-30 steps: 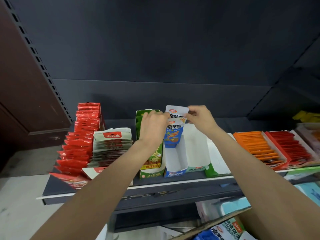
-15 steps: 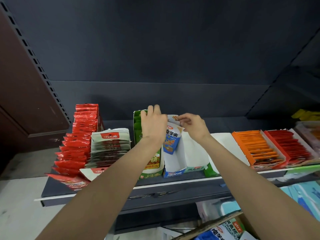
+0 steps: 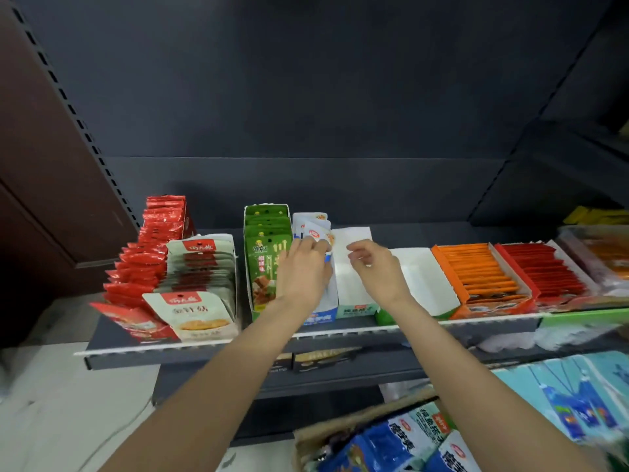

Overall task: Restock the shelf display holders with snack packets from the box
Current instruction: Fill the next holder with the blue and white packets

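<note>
A few blue-and-white snack packets stand at the back of the narrow blue display holder on the shelf. My left hand reaches into that holder, and its fingertips press against the front packet. My right hand hovers just right of the packets, over the empty white-and-green holder. Its fingers are loosely curled and hold nothing. The cardboard box sits at the bottom of the view, with more blue packets inside it.
A full green packet holder stands left of my left hand, with white packets and red packets beyond it. To the right are an empty white tray, then orange and red trays. The shelf edge runs across the front.
The packet both hands held above the blue holder now stands inside it. My right hand has let go and drawn back to the right. My left hand has dropped onto the packets.
</note>
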Tool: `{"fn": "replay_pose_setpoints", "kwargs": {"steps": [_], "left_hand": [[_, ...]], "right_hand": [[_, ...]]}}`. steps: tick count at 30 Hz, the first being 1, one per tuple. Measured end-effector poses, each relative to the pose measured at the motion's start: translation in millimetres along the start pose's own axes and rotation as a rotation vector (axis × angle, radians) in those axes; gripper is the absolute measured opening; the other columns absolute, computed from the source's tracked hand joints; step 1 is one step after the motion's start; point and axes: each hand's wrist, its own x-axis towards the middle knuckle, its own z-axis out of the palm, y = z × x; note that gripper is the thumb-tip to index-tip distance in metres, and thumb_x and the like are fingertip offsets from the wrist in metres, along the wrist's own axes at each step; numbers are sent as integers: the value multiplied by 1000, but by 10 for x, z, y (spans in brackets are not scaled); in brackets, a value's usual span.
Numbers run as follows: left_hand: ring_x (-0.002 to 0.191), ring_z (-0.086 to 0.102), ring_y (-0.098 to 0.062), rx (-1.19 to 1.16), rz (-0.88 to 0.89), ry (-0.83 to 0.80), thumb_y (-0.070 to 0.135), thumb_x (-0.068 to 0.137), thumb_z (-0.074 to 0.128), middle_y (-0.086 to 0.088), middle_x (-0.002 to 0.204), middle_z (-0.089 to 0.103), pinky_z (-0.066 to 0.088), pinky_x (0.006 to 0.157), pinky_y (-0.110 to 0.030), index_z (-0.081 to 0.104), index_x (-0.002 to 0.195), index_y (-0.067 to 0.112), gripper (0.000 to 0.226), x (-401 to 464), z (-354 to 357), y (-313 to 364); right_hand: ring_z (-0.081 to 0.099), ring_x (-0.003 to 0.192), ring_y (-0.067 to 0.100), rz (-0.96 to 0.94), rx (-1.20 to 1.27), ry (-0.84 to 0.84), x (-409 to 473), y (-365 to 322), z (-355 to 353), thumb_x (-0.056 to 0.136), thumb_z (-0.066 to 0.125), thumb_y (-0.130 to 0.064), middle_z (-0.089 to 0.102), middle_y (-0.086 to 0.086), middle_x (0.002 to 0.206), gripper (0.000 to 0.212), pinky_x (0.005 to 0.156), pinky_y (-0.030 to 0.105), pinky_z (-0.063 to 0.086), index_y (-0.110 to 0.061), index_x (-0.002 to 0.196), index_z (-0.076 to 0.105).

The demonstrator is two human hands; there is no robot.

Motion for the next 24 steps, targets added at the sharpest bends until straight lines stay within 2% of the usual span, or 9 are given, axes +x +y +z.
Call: {"fn": "replay_pose_setpoints", "kwargs": {"steps": [4, 6, 9, 12, 14, 17, 19, 22, 24], "left_hand": [[108, 52, -24, -202, -22, -22, 19, 94, 47, -5, 111, 59, 43, 86, -35, 50, 123, 15, 30, -582, 136, 329], [103, 54, -25, -228, -32, -33, 19, 93, 48, -6, 107, 60, 44, 83, -36, 53, 120, 13, 28, -881, 232, 533], [101, 54, -23, -208, -34, -54, 19, 93, 48, -4, 104, 61, 41, 82, -32, 56, 115, 14, 24, -1314, 428, 837], [105, 50, -19, -196, -33, -146, 20, 95, 45, -1, 109, 57, 39, 85, -28, 54, 116, 15, 23, -1677, 684, 1098], [109, 48, -20, -148, -71, -258, 22, 95, 45, -2, 115, 53, 40, 87, -31, 51, 118, 15, 24, -1854, 875, 1222], [119, 41, -27, 19, -204, -494, 26, 95, 48, -9, 128, 43, 39, 96, -37, 42, 126, 11, 35, -2091, 1160, 1286], [123, 38, -30, 82, -308, -573, 27, 93, 53, -13, 132, 37, 38, 100, -39, 36, 129, 8, 44, -2216, 1286, 1248], [128, 36, -33, 31, -404, -635, 22, 92, 56, -15, 138, 32, 37, 104, -41, 29, 138, 7, 55, -2347, 1383, 1159], [132, 33, -32, 25, -406, -679, 21, 92, 55, -12, 145, 29, 36, 106, -44, 23, 144, 10, 62, -2397, 1410, 1127]], "right_hand": [[61, 86, 15, 26, 49, -64, -611, 355, -170, 92, 50, -8, 68, 3, 94, 22, 65, 7, 41, -18, 108, 62], [61, 87, 15, 37, 50, -112, -926, 559, -287, 93, 50, -10, 68, 2, 96, 22, 70, 17, 42, -18, 111, 61], [59, 88, 11, 65, 34, -165, -1351, 913, -460, 94, 49, -8, 66, 0, 97, 24, 69, 14, 41, -15, 114, 60], [61, 93, 15, 88, -46, -202, -1668, 1350, -577, 92, 50, -4, 67, 4, 101, 24, 75, 17, 43, -12, 112, 62], [59, 105, 21, 101, -178, -247, -1786, 1636, -618, 91, 51, -4, 63, 6, 114, 29, 85, 24, 44, -11, 117, 60], [46, 124, 25, 54, -361, -385, -1873, 1955, -651, 90, 53, -5, 46, 7, 135, 42, 103, 33, 38, -13, 131, 50], [34, 134, 25, 26, -417, -509, -1892, 2063, -656, 91, 52, -7, 34, 5, 146, 54, 111, 36, 31, -15, 142, 36], [28, 136, 27, -15, -532, -592, -1862, 2163, -572, 92, 53, -9, 29, 7, 149, 64, 111, 39, 30, -16, 148, 22], [34, 128, 28, -56, -701, -554, -1836, 2214, -487, 90, 56, -12, 38, 9, 138, 60, 104, 39, 35, -16, 144, 29]]}}
